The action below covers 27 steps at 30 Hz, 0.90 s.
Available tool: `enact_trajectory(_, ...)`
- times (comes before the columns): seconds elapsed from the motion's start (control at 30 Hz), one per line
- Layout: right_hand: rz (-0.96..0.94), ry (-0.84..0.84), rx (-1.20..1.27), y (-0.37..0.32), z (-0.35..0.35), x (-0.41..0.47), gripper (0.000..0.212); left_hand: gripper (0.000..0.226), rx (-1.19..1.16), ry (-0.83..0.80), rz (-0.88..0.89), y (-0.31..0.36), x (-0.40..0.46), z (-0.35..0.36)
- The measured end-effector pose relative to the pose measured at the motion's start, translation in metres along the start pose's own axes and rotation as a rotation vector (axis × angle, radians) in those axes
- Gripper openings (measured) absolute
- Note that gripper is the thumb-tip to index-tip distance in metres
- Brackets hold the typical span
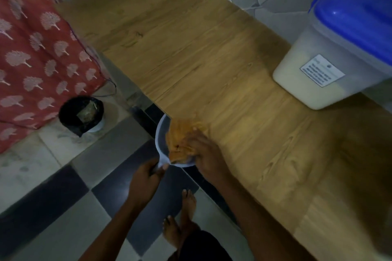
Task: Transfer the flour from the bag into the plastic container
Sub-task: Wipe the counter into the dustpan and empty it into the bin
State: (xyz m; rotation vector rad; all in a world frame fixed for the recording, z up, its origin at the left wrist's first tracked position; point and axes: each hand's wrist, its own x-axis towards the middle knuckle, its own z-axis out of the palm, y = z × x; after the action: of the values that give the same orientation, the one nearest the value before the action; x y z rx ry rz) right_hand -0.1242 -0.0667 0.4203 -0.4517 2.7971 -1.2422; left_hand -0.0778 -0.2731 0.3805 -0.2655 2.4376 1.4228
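The plastic container (331,65) stands at the right side of the wooden table (191,53), its blue lid (358,17) on and pale flour filling its lower part. My left hand (146,178) grips the handle of a white dustpan (161,133) held just below the table's near-left edge. My right hand (203,150) holds an orange cloth (180,137) at that edge, over the pan. The view is blurred. No flour bag is in sight.
A black-lined bin (81,115) stands on the tiled floor (63,186) left of the table. A red patterned cloth (31,48) hangs at the far left. My bare feet (180,222) are by the table's near edge. Grey patterned wall runs behind the table.
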Motion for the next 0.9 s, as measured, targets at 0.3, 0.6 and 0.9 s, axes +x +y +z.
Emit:
enact_trajectory(0.3,0.437,0.638,-0.218,0.069,-0.151,0.019,0.042,0.034,-0.053,-0.013,0.053,-0.007,-0.013,0.021)
enact_trajectory(0.6,0.28,0.031,-0.149,0.037,-0.045,-0.029,0.045,0.037,-0.075,0.021,0.059,0.0,-0.04,0.035)
enact_trajectory(0.9,0.256,0.44,-0.011,0.044,-0.148,-0.041,0.04,0.041,-0.024,0.086,0.061,0.003,-0.065,0.06)
